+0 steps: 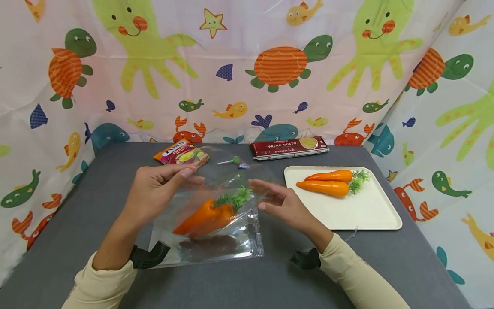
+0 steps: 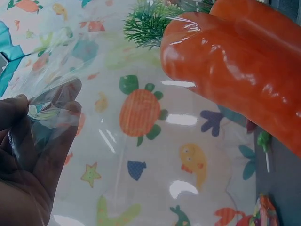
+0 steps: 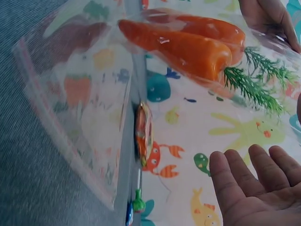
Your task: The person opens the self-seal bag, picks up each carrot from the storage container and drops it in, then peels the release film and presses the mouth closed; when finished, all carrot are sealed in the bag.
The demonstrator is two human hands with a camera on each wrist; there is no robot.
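In the head view my left hand (image 1: pixel 162 186) pinches the edge of a thin clear plastic bag (image 2: pixel 155 141) between thumb and fingers. Two orange carrots (image 1: pixel 208 216) with feathery green tops lie inside the held bag, seen through the film. Beneath them another clear bag (image 1: pixel 247 251) lies flat on the table; the right wrist view shows its pinkish zip strip (image 3: pixel 61 146). My right hand (image 1: pixel 287 204) is beside the green tops, its fingers extended. The right wrist view shows those fingers spread, palm turned up, with nothing held.
On the right, a cream tray (image 1: pixel 359 210) bears two more carrots (image 1: pixel 328 188). Along the back of the grey table (image 1: pixel 270 274) are a red spaghetti pack (image 1: pixel 289 148), a colourful sweets bag (image 1: pixel 181 153), a green lollipop (image 1: pixel 234 160) and a small blue wrapped sweet (image 1: pixel 243 165). A patterned curtain (image 1: pixel 235 51) stands behind.
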